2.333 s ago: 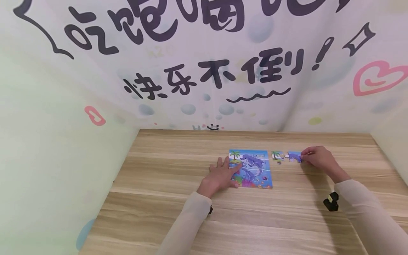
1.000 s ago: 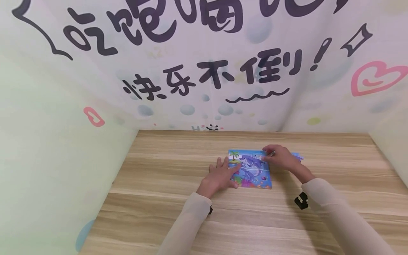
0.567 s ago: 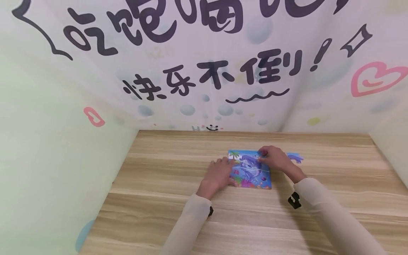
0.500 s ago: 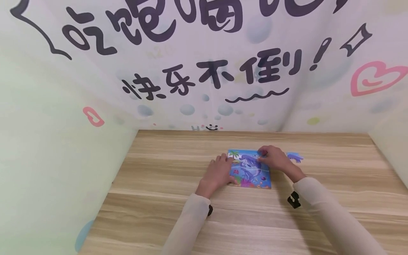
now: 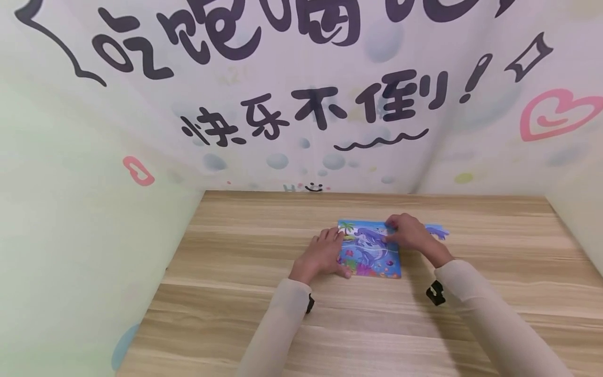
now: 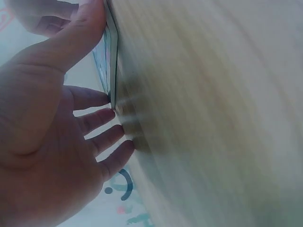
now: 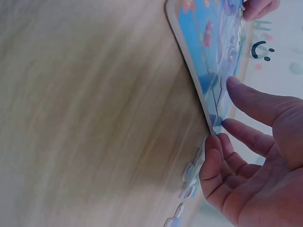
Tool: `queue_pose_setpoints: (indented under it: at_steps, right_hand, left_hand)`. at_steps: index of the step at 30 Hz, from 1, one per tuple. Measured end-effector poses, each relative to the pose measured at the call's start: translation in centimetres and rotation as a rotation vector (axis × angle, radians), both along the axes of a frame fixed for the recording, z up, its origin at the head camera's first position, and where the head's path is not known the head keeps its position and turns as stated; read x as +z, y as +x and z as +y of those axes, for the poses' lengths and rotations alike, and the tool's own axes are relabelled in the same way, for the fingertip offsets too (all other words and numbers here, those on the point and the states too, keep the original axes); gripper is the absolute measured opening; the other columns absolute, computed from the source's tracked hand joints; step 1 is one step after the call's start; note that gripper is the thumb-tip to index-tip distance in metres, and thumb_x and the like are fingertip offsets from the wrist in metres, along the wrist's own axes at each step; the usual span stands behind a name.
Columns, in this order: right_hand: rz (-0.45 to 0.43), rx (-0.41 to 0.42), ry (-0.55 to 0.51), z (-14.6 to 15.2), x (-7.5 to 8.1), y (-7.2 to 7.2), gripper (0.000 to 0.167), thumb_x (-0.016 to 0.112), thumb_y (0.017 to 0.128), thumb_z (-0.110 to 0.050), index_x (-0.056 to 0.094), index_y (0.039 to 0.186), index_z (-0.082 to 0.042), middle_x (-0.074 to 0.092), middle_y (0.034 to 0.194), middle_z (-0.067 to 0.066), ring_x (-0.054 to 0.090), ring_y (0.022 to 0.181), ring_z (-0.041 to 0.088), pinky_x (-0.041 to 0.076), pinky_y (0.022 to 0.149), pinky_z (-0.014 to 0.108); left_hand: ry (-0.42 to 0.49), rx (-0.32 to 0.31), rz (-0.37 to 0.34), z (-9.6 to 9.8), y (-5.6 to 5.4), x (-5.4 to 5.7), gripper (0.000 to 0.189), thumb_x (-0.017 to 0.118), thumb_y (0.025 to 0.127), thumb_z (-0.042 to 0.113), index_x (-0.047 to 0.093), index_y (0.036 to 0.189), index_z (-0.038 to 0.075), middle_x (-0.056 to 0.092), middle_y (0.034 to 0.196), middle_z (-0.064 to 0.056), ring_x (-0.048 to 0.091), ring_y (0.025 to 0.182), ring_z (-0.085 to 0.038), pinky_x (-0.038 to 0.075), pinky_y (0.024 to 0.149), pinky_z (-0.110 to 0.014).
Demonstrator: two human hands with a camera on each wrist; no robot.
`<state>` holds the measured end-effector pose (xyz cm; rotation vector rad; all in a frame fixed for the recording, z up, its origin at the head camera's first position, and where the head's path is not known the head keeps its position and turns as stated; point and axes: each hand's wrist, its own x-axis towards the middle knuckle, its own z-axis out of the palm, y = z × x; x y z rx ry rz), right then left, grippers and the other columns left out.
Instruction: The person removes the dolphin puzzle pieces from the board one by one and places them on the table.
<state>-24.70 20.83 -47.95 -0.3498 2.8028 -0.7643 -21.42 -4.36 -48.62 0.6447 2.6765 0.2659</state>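
A square jigsaw puzzle [image 5: 365,254] with a dolphin, palm tree and coral picture lies on the wooden table. My left hand [image 5: 320,254] is at its left side, fingertips at the edge and thumb by the lower-left corner. In the left wrist view the left hand [image 6: 38,132] has fairly straight, spread fingers. At the upper-right corner my right hand [image 5: 409,233] pinches at a puzzle piece with thumb and index finger, its other fingers curled. The right hand [image 7: 265,161] partly hides that corner. Beyond it lies a loose dolphin piece [image 5: 437,231].
In the right wrist view, two loose puzzle pieces lie on the table beside the puzzle: a nearer piece [image 7: 191,178] and a farther piece [image 7: 175,221]. Behind the table [image 5: 245,277] hangs a printed cloth [image 5: 264,173] with large black characters.
My right hand has left the loose dolphin piece and moved left to the puzzle's upper-right corner. My left hand has drawn its fingers back from the picture to the left edge.
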Motion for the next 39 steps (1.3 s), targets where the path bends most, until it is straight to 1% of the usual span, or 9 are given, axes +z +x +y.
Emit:
queue_pose_setpoints:
  at_steps: [3,8,16,21,24,26,30,35,39]
  right_hand:
    - [-0.012,0.005,0.009,-0.06,0.32,0.05,0.043,0.078,0.084,-0.018,0.064,0.115,0.009,0.066,0.108,0.028,0.061,0.100,0.042,0.049,0.089,0.055]
    - [-0.049,-0.019,-0.001,0.16,0.14,-0.12,0.043,0.079,0.083,-0.017,0.063,0.114,0.008,0.065,0.106,0.027,0.060,0.096,0.039,0.049,0.088,0.054]
    - [-0.118,-0.033,-0.004,0.58,-0.36,-0.61,0.040,0.079,0.085,-0.019,0.061,0.113,0.003,0.063,0.103,0.024,0.057,0.089,0.032,0.049,0.081,0.047]
    - [-0.157,-0.043,-0.014,0.53,-0.17,-0.67,0.041,0.078,0.086,-0.018,0.057,0.115,0.002,0.061,0.108,0.026,0.056,0.093,0.035,0.048,0.083,0.048]
    - [-0.144,-0.050,-0.016,0.48,-0.13,-0.68,0.041,0.078,0.085,-0.016,0.056,0.115,0.002,0.060,0.111,0.027,0.057,0.096,0.036,0.048,0.085,0.050]
    - [-0.132,-0.051,-0.018,0.45,-0.12,-0.67,0.041,0.078,0.085,-0.015,0.055,0.114,0.002,0.060,0.110,0.027,0.057,0.095,0.037,0.048,0.084,0.050]
    - [-0.094,-0.069,-0.033,0.36,-0.26,-0.77,0.032,0.074,0.089,-0.014,0.056,0.110,0.001,0.063,0.107,0.025,0.059,0.092,0.035,0.050,0.081,0.046]
    - [-0.054,-0.129,-0.089,0.34,-0.36,-0.83,0.018,0.066,0.094,-0.013,0.061,0.106,0.000,0.065,0.106,0.025,0.060,0.093,0.035,0.052,0.080,0.044]
    - [-0.070,-0.166,-0.153,0.47,-0.48,-0.84,0.017,0.065,0.095,-0.013,0.062,0.105,0.000,0.066,0.107,0.025,0.063,0.092,0.033,0.052,0.076,0.039]
  left_hand:
    - [-0.032,0.002,0.005,0.21,-0.04,0.02,0.110,0.077,0.076,0.059,0.023,0.158,0.009,0.020,0.164,-0.009,0.020,0.149,-0.027,0.023,0.119,-0.045]
    - [-0.057,0.005,0.009,0.48,0.00,0.07,0.110,0.077,0.075,0.059,0.024,0.158,0.010,0.021,0.164,-0.009,0.021,0.149,-0.027,0.025,0.119,-0.046]
    - [-0.054,0.016,0.010,0.61,0.15,0.35,0.109,0.078,0.074,0.058,0.026,0.157,0.011,0.023,0.163,-0.009,0.023,0.149,-0.027,0.026,0.118,-0.046]
    - [-0.053,0.016,0.009,0.60,0.20,0.37,0.109,0.078,0.074,0.058,0.026,0.157,0.011,0.023,0.163,-0.009,0.023,0.148,-0.027,0.026,0.118,-0.047]
    - [-0.051,0.017,0.006,0.59,0.25,0.51,0.109,0.079,0.075,0.058,0.026,0.157,0.011,0.023,0.163,-0.009,0.023,0.148,-0.028,0.026,0.118,-0.047]
    - [-0.053,0.017,0.007,0.59,0.23,0.54,0.109,0.078,0.075,0.058,0.026,0.157,0.011,0.023,0.163,-0.009,0.023,0.148,-0.028,0.026,0.118,-0.047]
    - [-0.069,0.016,0.016,0.61,0.10,0.39,0.109,0.077,0.075,0.060,0.025,0.157,0.011,0.023,0.163,-0.009,0.023,0.148,-0.028,0.027,0.117,-0.047]
    - [-0.079,0.014,0.019,0.61,0.03,0.26,0.109,0.077,0.075,0.060,0.025,0.157,0.011,0.023,0.163,-0.008,0.023,0.148,-0.028,0.027,0.117,-0.046]
    - [-0.074,0.012,0.021,0.54,0.01,0.20,0.109,0.077,0.075,0.060,0.025,0.158,0.011,0.023,0.162,-0.008,0.023,0.148,-0.027,0.027,0.117,-0.046]
